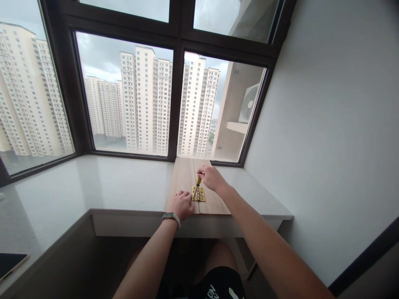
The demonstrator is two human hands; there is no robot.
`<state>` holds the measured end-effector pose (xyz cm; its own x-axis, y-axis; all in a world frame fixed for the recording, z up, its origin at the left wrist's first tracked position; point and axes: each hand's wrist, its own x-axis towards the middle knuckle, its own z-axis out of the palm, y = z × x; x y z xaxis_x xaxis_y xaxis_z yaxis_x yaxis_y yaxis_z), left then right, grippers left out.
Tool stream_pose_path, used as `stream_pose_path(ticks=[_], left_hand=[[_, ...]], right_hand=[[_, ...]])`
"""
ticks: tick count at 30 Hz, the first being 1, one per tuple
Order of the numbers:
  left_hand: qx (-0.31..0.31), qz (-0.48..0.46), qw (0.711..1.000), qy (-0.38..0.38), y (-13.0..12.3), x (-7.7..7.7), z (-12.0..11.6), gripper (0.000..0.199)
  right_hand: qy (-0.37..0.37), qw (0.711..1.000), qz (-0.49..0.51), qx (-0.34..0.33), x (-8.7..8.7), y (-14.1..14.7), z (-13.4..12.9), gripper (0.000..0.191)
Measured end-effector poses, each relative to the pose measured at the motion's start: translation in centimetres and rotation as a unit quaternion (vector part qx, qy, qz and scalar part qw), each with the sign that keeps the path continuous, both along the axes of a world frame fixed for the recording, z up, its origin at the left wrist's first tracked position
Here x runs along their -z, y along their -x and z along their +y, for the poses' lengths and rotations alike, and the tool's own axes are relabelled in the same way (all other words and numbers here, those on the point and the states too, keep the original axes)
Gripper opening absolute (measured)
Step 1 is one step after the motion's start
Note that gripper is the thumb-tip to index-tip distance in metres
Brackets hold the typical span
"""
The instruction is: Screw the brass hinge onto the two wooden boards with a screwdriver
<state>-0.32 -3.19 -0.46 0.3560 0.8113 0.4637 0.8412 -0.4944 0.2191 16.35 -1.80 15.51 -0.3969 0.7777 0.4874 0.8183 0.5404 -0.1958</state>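
On the white surface (134,187), wooden boards (181,176) sit beneath the left hand (181,205), its fingers' closure unclear, beside a brass hinge (202,194) spanning their seam, screw seating indistinct, below the right hand's (212,177) fingers, clamped on a screwdriver (198,181)

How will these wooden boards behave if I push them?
The wooden boards look stiff and flat, so probably won't bend. They may slide on the smooth, glossy counter, and a sideways push could shift them along the dark seam.

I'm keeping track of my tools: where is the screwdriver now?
In the head view, the screwdriver is in the right hand, above the brass hinge.
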Motion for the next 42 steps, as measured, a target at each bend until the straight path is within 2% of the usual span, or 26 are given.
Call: stream_pose_path(ticks=[7, 17, 22, 30, 36, 42], left_hand=[[-0.003, 0.005, 1.0, 0.008, 0.0, -0.2, -0.1, 0.02], [-0.001, 0.013, 1.0, 0.023, 0.1, -0.7, -0.4, 0.021], [-0.004, 0.012, 1.0, 0.022, 0.0, -0.6, -0.4, 0.02], [-0.002, 0.003, 1.0, 0.012, 0.1, -0.4, -0.3, 0.018], [-0.003, 0.006, 1.0, 0.015, 0.0, -0.5, -0.3, 0.018], [-0.002, 0.002, 1.0, 0.018, 0.0, -0.6, -0.4, 0.019]], right_hand=[[0.049, 0.999, -0.008, -0.004, -0.2, -0.2, 0.3, 0.024], [0.018, 1.0, -0.005, 0.021, 0.0, 0.1, -0.6, 0.011], [-0.006, 1.0, 0.01, -0.003, 0.3, 0.1, -0.4, 0.013], [0.033, 0.999, 0.014, 0.013, 0.1, 0.0, -0.1, 0.02], [0.003, 1.0, 0.009, 0.017, 0.1, 0.2, -1.0, 0.013], [-0.017, 1.0, 0.015, 0.009, 0.3, 0.3, -0.7, 0.016]])
